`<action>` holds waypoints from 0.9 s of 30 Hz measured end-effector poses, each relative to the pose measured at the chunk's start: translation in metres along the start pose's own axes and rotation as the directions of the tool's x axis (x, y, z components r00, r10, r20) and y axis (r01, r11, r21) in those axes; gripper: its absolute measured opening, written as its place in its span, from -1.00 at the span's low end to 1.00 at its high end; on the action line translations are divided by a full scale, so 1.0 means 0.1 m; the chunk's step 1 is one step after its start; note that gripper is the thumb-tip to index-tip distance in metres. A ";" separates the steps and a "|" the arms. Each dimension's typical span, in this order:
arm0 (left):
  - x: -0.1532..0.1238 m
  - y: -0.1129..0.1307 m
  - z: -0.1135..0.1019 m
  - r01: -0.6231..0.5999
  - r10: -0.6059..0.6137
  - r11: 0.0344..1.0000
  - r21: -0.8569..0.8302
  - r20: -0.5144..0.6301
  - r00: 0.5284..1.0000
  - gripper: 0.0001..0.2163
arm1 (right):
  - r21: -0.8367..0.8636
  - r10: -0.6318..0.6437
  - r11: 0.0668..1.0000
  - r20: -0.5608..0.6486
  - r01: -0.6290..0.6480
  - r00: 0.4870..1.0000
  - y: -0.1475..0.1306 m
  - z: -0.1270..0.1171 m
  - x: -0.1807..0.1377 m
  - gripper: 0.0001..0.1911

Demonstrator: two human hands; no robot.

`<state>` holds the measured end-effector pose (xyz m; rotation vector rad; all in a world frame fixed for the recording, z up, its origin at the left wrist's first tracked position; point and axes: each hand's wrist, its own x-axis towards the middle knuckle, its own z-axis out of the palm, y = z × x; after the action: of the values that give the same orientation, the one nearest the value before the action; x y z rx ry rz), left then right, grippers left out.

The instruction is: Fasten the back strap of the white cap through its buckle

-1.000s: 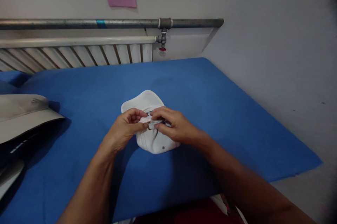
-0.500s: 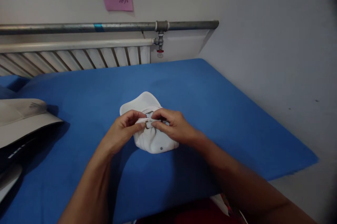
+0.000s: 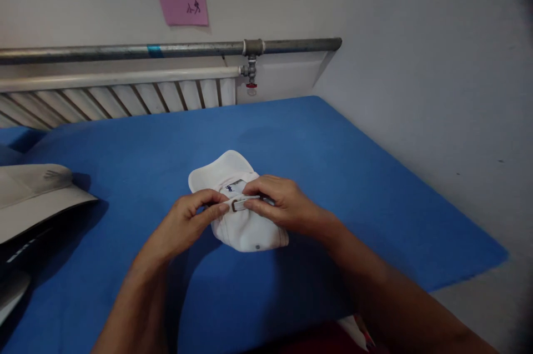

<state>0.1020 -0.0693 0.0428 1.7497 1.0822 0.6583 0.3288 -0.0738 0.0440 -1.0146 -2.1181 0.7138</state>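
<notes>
Pinching the white cap's (image 3: 244, 232) back strap (image 3: 245, 201), your left hand (image 3: 183, 223) and right hand (image 3: 278, 207) meet over the buckle (image 3: 237, 205); each grip is closed on the strap. The strap runs left to right between your fingertips, both hands equally near. The cap rests mid-tabletop (image 3: 333, 176), brim pointing away from you.

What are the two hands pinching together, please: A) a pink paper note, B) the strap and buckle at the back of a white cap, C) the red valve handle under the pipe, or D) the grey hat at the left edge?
B: the left hand and right hand meet on the strap and buckle of the white cap lying on the blue table.
</notes>
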 end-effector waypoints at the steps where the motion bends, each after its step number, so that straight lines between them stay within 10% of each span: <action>1: -0.01 0.00 -0.01 0.006 -0.004 0.999 -0.038 0.037 0.999 -0.79 | 0.046 0.030 0.998 0.013 -0.030 0.999 -0.01 -0.02 0.00 -0.83; 9: -0.01 0.00 0.00 -0.002 0.016 0.994 -0.113 0.120 0.993 -0.80 | 0.135 0.128 0.978 0.226 -0.161 0.966 -0.08 -0.13 0.02 -0.84; 27: 0.01 0.07 0.11 -0.037 0.032 0.998 0.045 0.122 0.992 -0.82 | 0.024 0.109 0.993 0.079 -0.112 0.991 -0.05 0.00 0.00 -0.88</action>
<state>0.1136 -0.0747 0.0446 1.8278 0.9931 0.5444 0.3271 -0.0764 0.0476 -1.1122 -2.1247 0.8476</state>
